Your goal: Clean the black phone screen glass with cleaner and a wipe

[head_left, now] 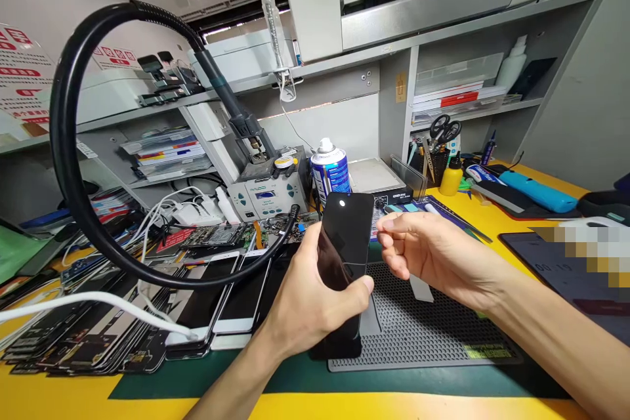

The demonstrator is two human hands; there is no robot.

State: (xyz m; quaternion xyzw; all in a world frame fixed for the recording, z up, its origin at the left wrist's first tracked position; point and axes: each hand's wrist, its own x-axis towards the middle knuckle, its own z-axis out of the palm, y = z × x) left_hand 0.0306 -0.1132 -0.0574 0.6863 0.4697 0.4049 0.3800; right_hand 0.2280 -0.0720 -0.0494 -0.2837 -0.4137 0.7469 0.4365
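In my left hand (315, 295), a black smartphone (347, 236) is held upright by its edges, its dark glossy screen tilted toward me and reflecting a light. My right hand (418, 243) is just right of the phone's edge, fingers curled and fingertips pinched together. Whatever may be between those fingertips is too small to make out. Below both hands lies a grey perforated mat (443, 335). A pale strip (421, 289) rests on it under my right hand. Partly hidden behind my left hand, another dark, flat piece (339, 346) lies at the mat's left edge.
Stacked phone screens and parts (93, 321) cover the left side. A thick black hose (63, 144) loops over them from a rework station (268, 193). Behind the phone stands a blue spray can (329, 167). To the right are a yellow bottle (451, 176) and a dark tablet (546, 269).
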